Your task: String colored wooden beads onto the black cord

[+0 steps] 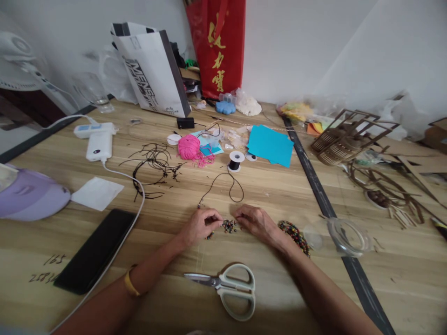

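My left hand (199, 227) has thumb and forefinger pinched together at the left edge of a small pile of mixed dark and coloured beads (229, 226). What is in the pinch is too small to make out. A thin black cord (217, 177) loops from a spool (234, 160) down to the back of this hand, and a few beads show just below its fingers. My right hand (256, 222) rests at the pile's right side, fingertips drawn together on the table; anything between them is hidden. Beside my right wrist lies a coil of strung beads (295, 236).
Scissors (228, 284) lie in front, blades leftward. Left are a black phone-like slab (96, 251), white cable and cut black cords (153, 167). Behind sit pink yarn (189, 147) and blue sheets (270, 145). A clear plastic container (349, 237) and small wooden basket (331, 146) stand right.
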The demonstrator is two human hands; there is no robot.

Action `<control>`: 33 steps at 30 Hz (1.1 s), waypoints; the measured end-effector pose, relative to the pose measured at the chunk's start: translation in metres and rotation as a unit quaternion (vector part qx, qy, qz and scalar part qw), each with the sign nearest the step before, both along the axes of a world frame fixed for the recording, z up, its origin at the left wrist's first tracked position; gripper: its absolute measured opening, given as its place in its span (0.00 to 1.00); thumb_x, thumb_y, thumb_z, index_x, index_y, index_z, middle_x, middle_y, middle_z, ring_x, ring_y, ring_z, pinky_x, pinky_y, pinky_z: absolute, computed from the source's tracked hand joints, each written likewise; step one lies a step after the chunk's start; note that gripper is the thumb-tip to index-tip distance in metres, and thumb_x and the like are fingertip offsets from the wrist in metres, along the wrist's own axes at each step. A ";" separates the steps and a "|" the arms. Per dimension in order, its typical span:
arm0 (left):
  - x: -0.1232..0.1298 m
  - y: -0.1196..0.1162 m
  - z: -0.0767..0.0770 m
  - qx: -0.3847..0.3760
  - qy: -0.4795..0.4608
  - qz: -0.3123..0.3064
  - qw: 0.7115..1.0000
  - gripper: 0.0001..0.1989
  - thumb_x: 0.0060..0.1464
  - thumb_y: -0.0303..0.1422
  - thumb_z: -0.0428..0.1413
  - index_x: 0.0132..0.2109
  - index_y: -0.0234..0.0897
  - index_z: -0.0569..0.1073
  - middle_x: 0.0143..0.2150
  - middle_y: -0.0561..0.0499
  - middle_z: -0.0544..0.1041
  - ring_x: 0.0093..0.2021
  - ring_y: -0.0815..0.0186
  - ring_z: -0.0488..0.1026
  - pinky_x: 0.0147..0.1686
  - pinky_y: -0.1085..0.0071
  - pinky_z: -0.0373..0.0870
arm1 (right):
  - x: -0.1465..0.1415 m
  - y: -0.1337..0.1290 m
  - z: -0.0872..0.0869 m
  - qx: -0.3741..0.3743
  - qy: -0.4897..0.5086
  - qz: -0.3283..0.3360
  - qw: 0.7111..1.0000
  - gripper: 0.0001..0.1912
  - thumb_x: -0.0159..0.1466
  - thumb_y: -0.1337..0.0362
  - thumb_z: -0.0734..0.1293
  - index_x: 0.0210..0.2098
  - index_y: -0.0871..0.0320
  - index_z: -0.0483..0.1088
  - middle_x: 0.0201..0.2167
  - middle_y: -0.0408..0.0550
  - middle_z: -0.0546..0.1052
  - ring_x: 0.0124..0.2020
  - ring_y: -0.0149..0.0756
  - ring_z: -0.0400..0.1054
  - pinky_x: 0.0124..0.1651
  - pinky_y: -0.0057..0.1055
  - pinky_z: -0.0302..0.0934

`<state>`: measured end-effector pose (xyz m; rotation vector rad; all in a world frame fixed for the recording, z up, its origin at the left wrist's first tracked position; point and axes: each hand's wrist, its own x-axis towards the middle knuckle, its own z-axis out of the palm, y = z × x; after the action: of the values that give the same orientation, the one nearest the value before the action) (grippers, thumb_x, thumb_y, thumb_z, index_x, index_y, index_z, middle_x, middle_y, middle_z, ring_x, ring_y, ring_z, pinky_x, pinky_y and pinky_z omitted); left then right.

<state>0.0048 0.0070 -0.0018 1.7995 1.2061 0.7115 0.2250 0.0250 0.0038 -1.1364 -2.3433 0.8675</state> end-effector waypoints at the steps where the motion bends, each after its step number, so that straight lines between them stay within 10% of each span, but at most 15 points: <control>1: 0.000 0.000 0.000 -0.001 0.004 -0.001 1.000 0.06 0.51 0.29 0.56 0.31 0.31 0.76 0.29 0.48 0.79 0.30 0.68 0.72 0.32 0.76 0.66 | 0.001 0.000 0.002 -0.003 -0.011 0.003 1.000 0.07 0.62 0.72 0.61 0.35 0.59 0.71 0.30 0.46 0.74 0.30 0.31 0.66 0.33 0.25 0.58; 23: 0.000 -0.001 -0.001 -0.007 0.002 -0.014 1.000 0.05 0.51 0.28 0.56 0.31 0.32 0.76 0.30 0.49 0.79 0.31 0.68 0.73 0.34 0.74 0.67 | 0.002 -0.012 0.012 0.083 -0.167 0.068 0.980 0.08 0.57 0.75 0.65 0.27 0.57 0.68 0.22 0.42 0.72 0.23 0.30 0.65 0.26 0.26 0.49; 33: -0.002 0.001 -0.009 -0.001 -0.002 -0.023 1.000 0.05 0.51 0.28 0.55 0.32 0.32 0.76 0.30 0.49 0.78 0.30 0.68 0.72 0.31 0.76 0.66 | -0.010 -0.010 0.003 0.048 0.102 0.017 0.994 0.06 0.65 0.65 0.62 0.34 0.59 0.70 0.30 0.48 0.74 0.31 0.32 0.69 0.35 0.26 0.62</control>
<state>0.0030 0.0077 -0.0105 1.8181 1.1580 0.6874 0.2154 0.0149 0.0068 -0.9264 -2.2177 0.8308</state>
